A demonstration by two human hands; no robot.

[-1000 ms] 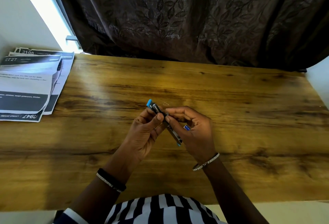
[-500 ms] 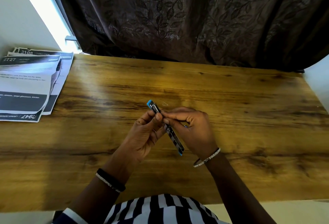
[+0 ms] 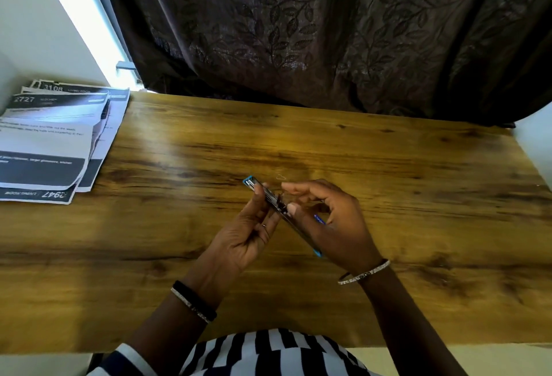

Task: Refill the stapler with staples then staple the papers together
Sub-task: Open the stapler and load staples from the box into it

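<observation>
**Head view: slim stapler held open above the desk**

Head view shows the stapler (image 3: 277,211), a thin metal bar with blue ends, held above the middle of the wooden table (image 3: 388,196), its far tip aimed at ten o'clock. The left hand (image 3: 242,235) pinches its side between thumb and fingers. The right hand (image 3: 331,223) cradles the near end, its thumb pressing the channel and its forefinger lifted clear. The papers (image 3: 50,140) lie at nine o'clock, well apart. I judge the stapler light, rigid and rather slick, with a sprung part that may snap; grip the long sides, clear of the channel.
</observation>
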